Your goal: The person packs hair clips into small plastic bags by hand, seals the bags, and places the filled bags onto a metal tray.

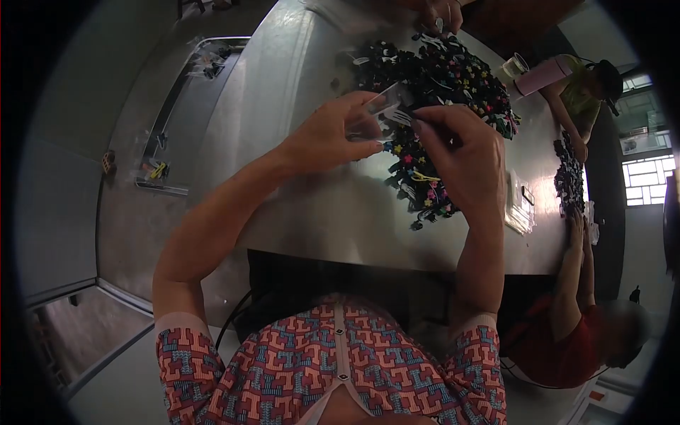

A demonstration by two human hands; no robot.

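My left hand [327, 133] is closed on a small clear plastic bag [374, 112], its thumb and fingers at the bag's left side. Thumb and forefinger of my right hand [467, 152] pinch a small dark piece with white prongs or stripes [401, 115], at the bag's right side. Whether the piece is partly inside the bag I cannot tell. Beneath and beyond both hands spreads a heap of small black pieces [460, 85], many with coloured flower shapes; their exact kind is too small to make out.
A stack of clear bags [519, 212] lies right on the metal table [312, 219]. A pink bottle [543, 76] and a glass [516, 66] stand at the far right. Co-workers' hands work at the far edge and by a second pile [569, 177]. A metal tray [180, 120] is left.
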